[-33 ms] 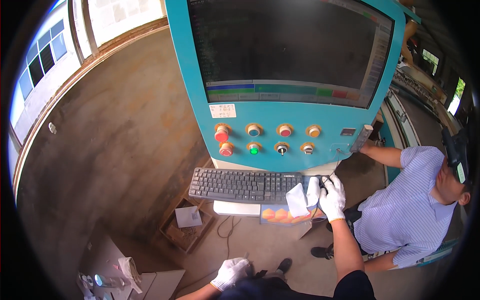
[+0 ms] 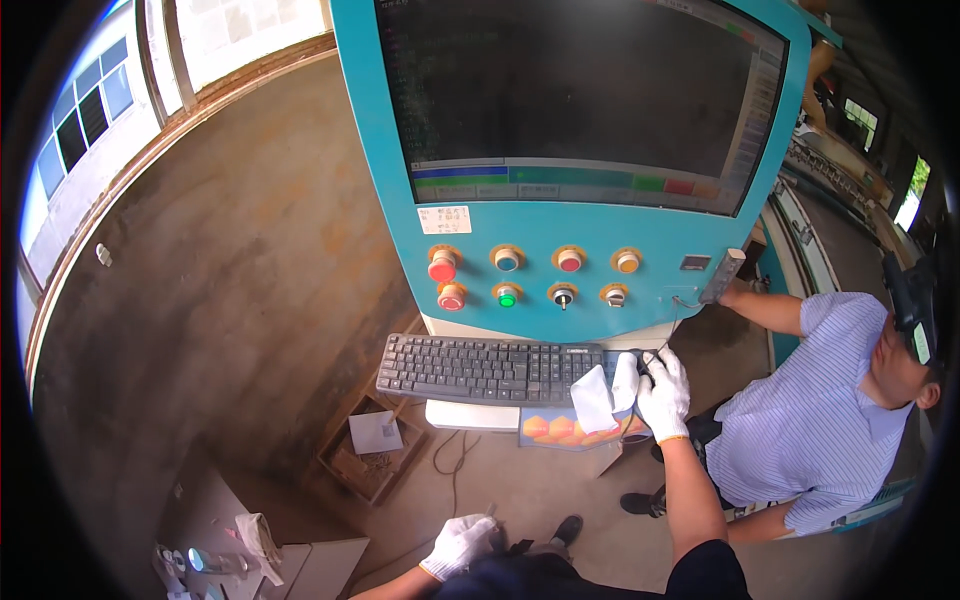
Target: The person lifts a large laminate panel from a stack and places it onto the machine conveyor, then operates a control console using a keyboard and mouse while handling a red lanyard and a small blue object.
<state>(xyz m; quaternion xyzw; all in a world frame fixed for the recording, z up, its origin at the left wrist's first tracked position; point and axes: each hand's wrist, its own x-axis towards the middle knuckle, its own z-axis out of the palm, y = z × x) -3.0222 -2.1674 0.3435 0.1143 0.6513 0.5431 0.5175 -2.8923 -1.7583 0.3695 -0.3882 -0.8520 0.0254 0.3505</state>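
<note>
My right hand (image 2: 662,398), in a white knit glove, rests over a dark computer mouse (image 2: 647,362) at the right end of the keyboard shelf. The fingers cover most of the mouse. Beside that hand lie a white roll (image 2: 625,380) and a loose white paper sheet (image 2: 594,402), partly over a black keyboard (image 2: 480,370). Low in front of my body, my left hand (image 2: 458,545), also gloved, is curled; a small greyish tip shows by its fingers, and what it holds, if anything, is unclear. Above the keyboard stands a teal control cabinet (image 2: 540,235) with a dark screen (image 2: 590,95).
Red, green, blue and yellow buttons (image 2: 569,260) line the cabinet. A person in a striped shirt (image 2: 810,400) stands at right, one hand by the cabinet's edge. A wooden box (image 2: 375,492) sits on the floor. At lower left, a table (image 2: 325,565) bears a cloth and a bottle.
</note>
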